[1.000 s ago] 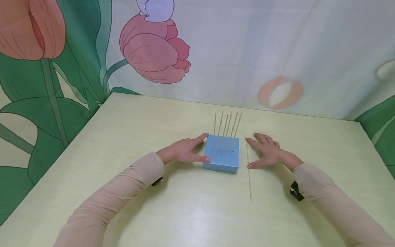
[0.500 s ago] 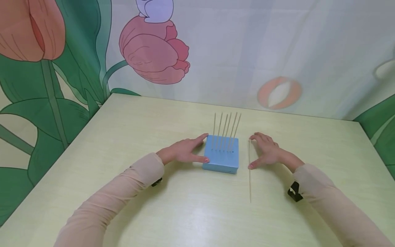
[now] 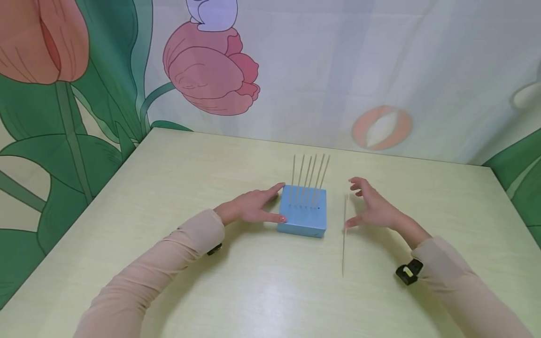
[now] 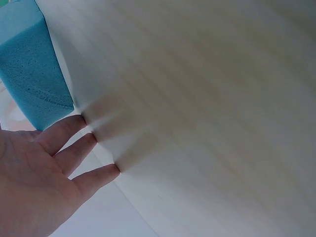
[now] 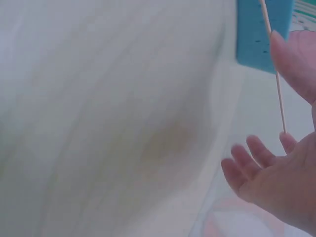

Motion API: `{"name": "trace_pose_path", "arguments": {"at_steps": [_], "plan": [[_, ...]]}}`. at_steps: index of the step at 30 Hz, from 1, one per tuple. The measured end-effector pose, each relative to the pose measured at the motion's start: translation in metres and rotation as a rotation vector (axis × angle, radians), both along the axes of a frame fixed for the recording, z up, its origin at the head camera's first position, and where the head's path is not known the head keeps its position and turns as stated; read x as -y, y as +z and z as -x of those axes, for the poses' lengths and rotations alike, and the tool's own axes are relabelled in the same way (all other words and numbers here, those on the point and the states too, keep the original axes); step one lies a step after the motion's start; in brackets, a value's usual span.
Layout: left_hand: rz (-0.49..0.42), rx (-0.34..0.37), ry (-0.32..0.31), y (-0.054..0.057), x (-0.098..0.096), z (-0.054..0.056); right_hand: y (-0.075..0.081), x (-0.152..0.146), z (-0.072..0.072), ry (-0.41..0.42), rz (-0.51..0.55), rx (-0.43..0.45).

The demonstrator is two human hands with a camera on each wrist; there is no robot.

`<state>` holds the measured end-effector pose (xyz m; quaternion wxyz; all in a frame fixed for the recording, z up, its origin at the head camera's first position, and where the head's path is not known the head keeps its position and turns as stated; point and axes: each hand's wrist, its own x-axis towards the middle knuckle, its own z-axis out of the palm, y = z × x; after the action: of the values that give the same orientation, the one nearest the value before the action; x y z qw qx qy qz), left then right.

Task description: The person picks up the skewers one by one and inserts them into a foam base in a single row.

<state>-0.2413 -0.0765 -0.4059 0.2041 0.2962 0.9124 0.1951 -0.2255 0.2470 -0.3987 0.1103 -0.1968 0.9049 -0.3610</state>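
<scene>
A light blue foam block lies on the table with several thin bamboo skewers standing in a row in it. Just right of that row a small dark hole shows in its top. My left hand rests against the block's left side, thumb at the near edge and index finger at the far corner; its other fingertips touch the table in the left wrist view. My right hand holds a loose skewer between thumb and index fingertip. The skewer's near end reaches down toward the table.
The pale wooden table ends at a hanging cloth printed with large flowers and leaves. Dark wrist devices, such as the right one, sit under both sleeves.
My right hand has taken the loose skewer between thumb and index finger and shifted slightly right, tilting its far end away from the block. My left hand and the block have stayed put.
</scene>
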Motion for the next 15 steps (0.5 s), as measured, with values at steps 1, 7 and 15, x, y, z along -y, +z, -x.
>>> {"name": "trace_pose_path", "arguments": {"at_steps": [1,7,15], "plan": [[0.000,0.000,0.001,0.000,0.000,0.000,0.001,0.001,-0.001,-0.003,0.034,0.017],[-0.001,0.001,0.006,-0.001,0.000,0.000,0.009,0.005,-0.009,-0.039,0.307,0.162],[-0.002,-0.001,0.003,-0.001,0.000,0.000,0.017,0.007,-0.018,-0.057,0.461,0.131]]}}
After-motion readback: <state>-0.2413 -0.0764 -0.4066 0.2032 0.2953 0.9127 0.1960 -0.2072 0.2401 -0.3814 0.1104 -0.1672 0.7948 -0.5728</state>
